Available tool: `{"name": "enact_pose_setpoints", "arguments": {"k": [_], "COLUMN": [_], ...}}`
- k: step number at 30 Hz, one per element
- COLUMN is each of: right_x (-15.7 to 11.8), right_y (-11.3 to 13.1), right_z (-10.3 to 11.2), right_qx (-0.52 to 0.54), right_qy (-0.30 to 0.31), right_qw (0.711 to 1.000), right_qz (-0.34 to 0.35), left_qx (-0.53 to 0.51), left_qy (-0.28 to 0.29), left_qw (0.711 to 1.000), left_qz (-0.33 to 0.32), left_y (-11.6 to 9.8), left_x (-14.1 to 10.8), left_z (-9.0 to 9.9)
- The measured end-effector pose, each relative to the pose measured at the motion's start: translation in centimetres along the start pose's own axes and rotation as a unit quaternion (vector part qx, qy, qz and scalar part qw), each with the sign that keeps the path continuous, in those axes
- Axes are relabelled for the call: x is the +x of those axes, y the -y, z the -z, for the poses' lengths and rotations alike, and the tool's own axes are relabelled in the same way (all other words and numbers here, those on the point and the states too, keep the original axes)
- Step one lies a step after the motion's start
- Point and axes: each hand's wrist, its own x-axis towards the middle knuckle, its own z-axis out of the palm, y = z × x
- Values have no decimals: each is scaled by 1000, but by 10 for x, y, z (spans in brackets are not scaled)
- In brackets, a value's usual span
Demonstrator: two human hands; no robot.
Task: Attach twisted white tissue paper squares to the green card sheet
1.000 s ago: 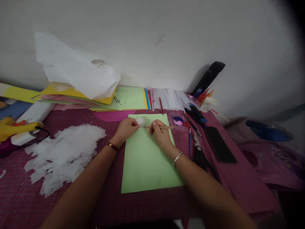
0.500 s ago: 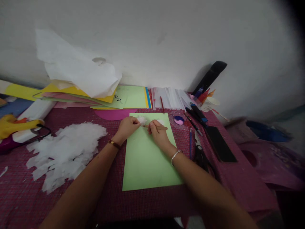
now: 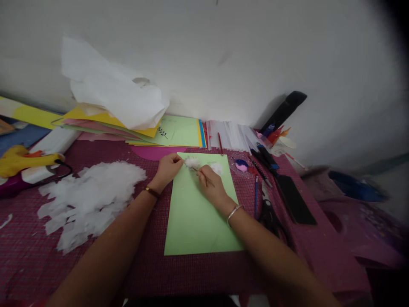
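Note:
A light green paper sheet (image 3: 201, 226) lies on the cloth-covered table in front of me. Near its top sit two fluffy white paper tufts, the left tuft (image 3: 192, 162) and the right tuft (image 3: 216, 168). My right hand (image 3: 213, 186) is closed around a thin tan stick (image 3: 194, 169), whose tip points at the left tuft. At the sheet's upper left edge, my left hand (image 3: 166, 171) has its fingertips pinched beside that tuft; what they hold, if anything, is too small to make out. Left of my left forearm spreads a pile of white tissue pieces (image 3: 96, 192).
A yellow glue gun (image 3: 28, 161) lies far left. Stacked coloured papers (image 3: 182, 130) and crumpled white paper (image 3: 115, 100) are at the back. To the right are a blue pencil (image 3: 256, 196), scissors (image 3: 268, 213), a black phone-like slab (image 3: 295, 200) and the table edge.
My right hand has shifted slightly down and turned, so the stick now slants and the right tuft shows more. My left fingertips have drawn slightly left, away from the left tuft. The view moved slightly.

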Motion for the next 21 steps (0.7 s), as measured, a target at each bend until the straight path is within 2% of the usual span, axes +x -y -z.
{"name": "enact_pose_setpoints", "arguments": {"k": [9, 13, 15, 17, 19, 21], "right_x": [0, -2, -2, 0, 4, 8], "right_y": [-1, 3, 5, 5, 4, 1], "right_z": [-4, 0, 5, 9, 12, 15], "right_qx": [-127, -112, -57, 33, 149, 259], "right_qy": [50, 52, 23, -21, -63, -98], "right_qw": [988, 990, 998, 998, 978, 936], "right_qz": [76, 71, 30, -42, -131, -216], "left_qx": [1, -1, -5, -20, -52, -93], "left_qy": [6, 7, -1, 0, -3, -33], "left_qw": [1000, 1000, 1000, 1000, 999, 994], "left_qz": [-15, -24, -24, -14, 11, 39], "left_y": [3, 2, 1, -2, -6, -11], "left_x": [-2, -4, -5, -6, -9, -12], "left_z": [-2, 0, 0, 2, 3, 5]}}
